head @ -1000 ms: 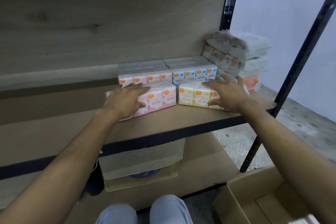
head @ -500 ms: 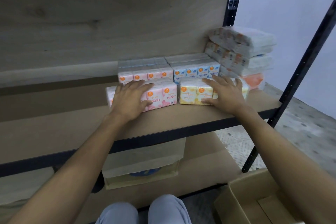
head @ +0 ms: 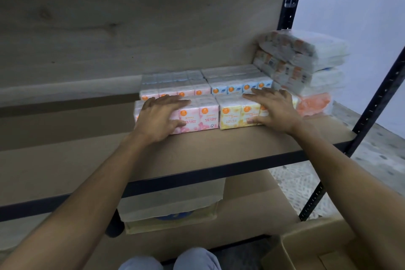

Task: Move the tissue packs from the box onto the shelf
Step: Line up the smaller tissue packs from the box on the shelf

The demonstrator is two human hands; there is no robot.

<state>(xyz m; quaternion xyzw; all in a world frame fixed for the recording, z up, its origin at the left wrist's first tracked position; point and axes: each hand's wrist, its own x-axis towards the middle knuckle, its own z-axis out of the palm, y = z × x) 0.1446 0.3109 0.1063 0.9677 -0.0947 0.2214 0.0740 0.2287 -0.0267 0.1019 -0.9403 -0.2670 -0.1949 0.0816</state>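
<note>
Plain wooden boards back a metal-framed shelf, where tissue packs sit in rows toward its right end. The person's left hand lies flat on the pink pack, fingers straight across its top and thumb against its front face. The right hand rests the same way on the yellow pack, which touches the pink one. Neither hand clamps anything. Both packs lie long-side across the shelf, just in front of the back row. Any further pack would come from the cardboard box, low on the right and nearer the right hand, I'd judge.
</note>
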